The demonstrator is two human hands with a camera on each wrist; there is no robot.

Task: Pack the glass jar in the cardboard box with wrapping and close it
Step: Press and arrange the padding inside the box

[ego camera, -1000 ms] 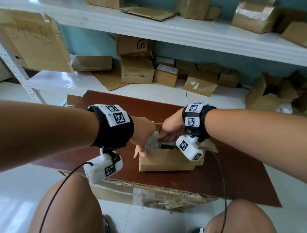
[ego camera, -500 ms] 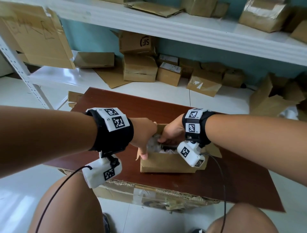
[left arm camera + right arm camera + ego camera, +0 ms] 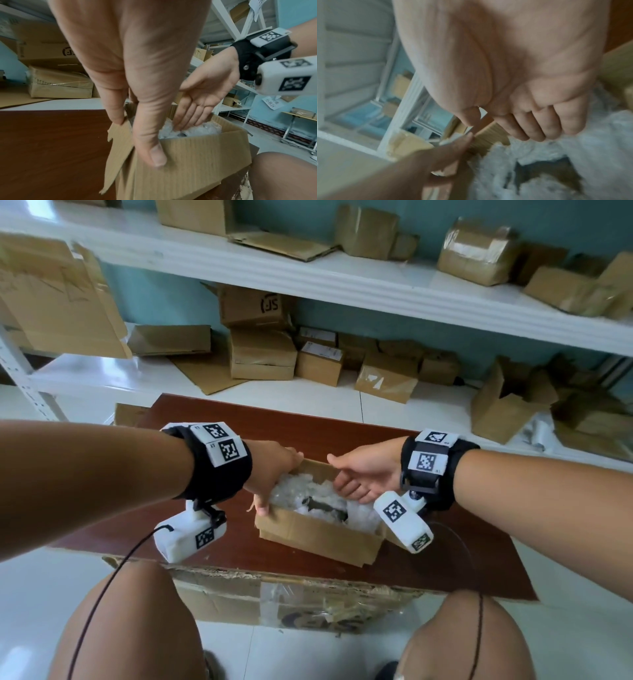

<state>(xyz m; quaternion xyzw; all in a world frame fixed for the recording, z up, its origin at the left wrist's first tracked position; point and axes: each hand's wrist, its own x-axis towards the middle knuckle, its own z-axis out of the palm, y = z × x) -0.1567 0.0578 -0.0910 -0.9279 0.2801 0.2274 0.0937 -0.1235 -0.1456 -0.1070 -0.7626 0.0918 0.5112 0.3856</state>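
Gripping cardboard box flap, perhaps: left hand.

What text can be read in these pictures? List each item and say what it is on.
"SF", upside down: box on the shelf.
"L1": left wrist band tag.
Handwritten sign on the wall: Chinese characters, too blurred to read surely.
Labels on small boxes: too small to read.
Print on the taped carton under the table: torn, unreadable.
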